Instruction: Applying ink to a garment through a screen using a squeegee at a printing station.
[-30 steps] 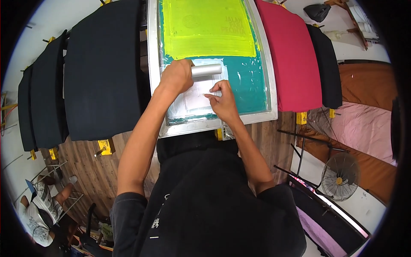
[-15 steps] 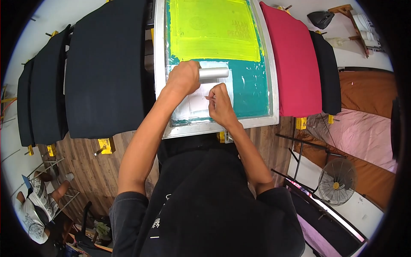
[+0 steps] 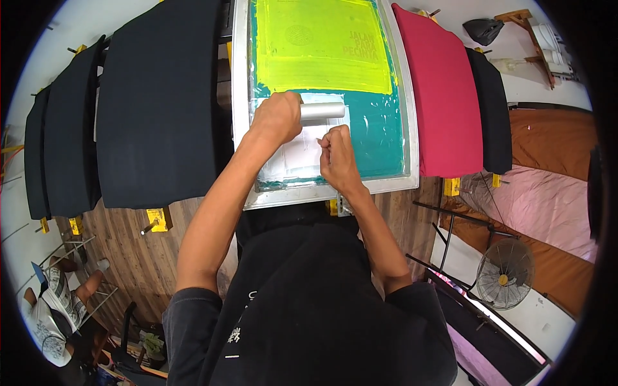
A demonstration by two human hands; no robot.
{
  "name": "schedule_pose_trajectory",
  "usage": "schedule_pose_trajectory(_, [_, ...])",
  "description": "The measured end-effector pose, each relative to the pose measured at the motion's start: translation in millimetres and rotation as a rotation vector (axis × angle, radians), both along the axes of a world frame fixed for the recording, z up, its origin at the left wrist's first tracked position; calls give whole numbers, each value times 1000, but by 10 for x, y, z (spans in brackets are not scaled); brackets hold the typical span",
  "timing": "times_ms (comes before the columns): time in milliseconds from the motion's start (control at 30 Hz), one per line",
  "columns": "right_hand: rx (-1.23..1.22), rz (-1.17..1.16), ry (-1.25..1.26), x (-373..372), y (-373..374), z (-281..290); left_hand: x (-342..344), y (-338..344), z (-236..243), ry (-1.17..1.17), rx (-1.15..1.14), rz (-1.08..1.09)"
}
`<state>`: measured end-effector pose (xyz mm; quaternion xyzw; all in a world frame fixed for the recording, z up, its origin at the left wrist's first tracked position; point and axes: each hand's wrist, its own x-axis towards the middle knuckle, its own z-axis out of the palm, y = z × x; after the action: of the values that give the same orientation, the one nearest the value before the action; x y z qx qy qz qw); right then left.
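A screen-printing screen [image 3: 380,151] in a pale metal frame lies before me, its mesh teal with a yellow-green block [image 3: 315,38] in the far part. My left hand [image 3: 277,119] is wrapped round the silver handle of a squeegee [image 3: 324,111], which lies crosswise over the mesh. On the nearer left part of the mesh is a whitish patch [image 3: 293,156]. My right hand [image 3: 339,157] hovers over that patch's right edge, nearer to me than the squeegee's free end. Its fingers are curled and pinched together; whatever is between them cannot be made out.
Black fabric-covered boards [image 3: 158,109] stand to the left; a red one [image 3: 441,96] and another black one [image 3: 489,109] are right. Yellow brackets [image 3: 159,219] sit under them. A fan [image 3: 505,275] stands lower right. Another person [image 3: 61,309] sits at lower left.
My right hand has shifted slightly to the right, away from the middle of the whitish patch. My left hand and the squeegee have hardly moved.
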<state>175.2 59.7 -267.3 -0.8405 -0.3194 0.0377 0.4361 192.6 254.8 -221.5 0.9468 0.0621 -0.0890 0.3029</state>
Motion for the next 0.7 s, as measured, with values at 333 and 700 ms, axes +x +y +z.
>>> schedule_pose_trajectory(333, [495, -62, 376, -94, -109, -63, -23, -24, 2, -46, 7, 4])
schedule_pose_trajectory(700, [1083, -267, 856, 155, -567, 149, -31, -3, -122, -82, -35, 14])
